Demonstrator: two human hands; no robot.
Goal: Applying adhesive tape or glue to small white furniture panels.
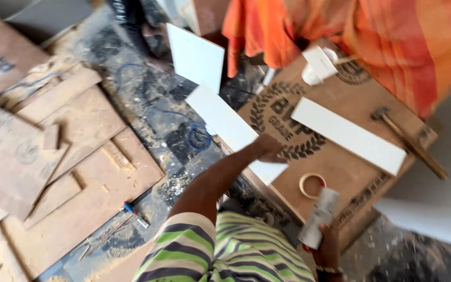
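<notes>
Left hand (268, 148) gripping white strip (233, 130) at board (340, 156) edge, right hand (327, 248) clasping grey roll (318, 216)

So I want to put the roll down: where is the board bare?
On the brown board, bare room lies between the tape ring and the white strip. It is crowded near the hammer and the white fitting.

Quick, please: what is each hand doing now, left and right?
Left hand: closed on the edge of a white board strip.
Right hand: closed around a grey cylindrical can.
</notes>
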